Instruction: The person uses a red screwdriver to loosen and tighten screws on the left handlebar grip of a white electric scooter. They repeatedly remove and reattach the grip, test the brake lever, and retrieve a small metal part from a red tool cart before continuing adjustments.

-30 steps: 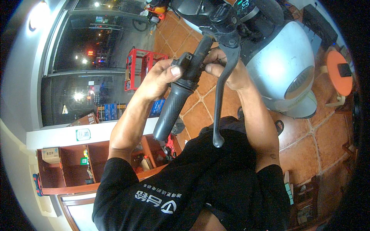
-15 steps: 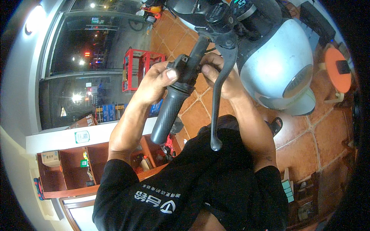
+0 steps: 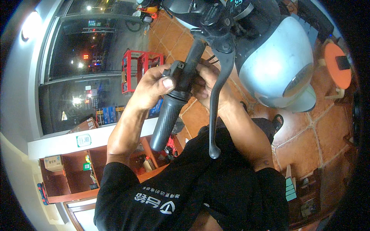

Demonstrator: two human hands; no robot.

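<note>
A black ribbed handlebar grip [image 3: 168,119] slants down from a scooter's handlebar [image 3: 195,52]. Just above the grip sits a black switch housing [image 3: 183,77]. My left hand [image 3: 152,86] clasps this housing from the left, thumb pressed along its edge. From the other side my right hand [image 3: 211,82] is closed against the housing, its fingertips curled partly behind it. The long black brake lever [image 3: 216,115] passes in front of my right hand and hides part of it. Whether a small part is between my right fingers cannot be seen.
The scooter's pale blue front panel [image 3: 277,69] bulges to the right, near an orange stool [image 3: 337,65]. Left of my arms are a red metal rack [image 3: 124,73], a window and a wooden shelf unit [image 3: 83,196]. Tiles [image 3: 327,133] cover the floor.
My right hand has shifted down a little along the housing, and its fingers now reach further behind it. My left hand keeps its hold. The view has moved slightly.
</note>
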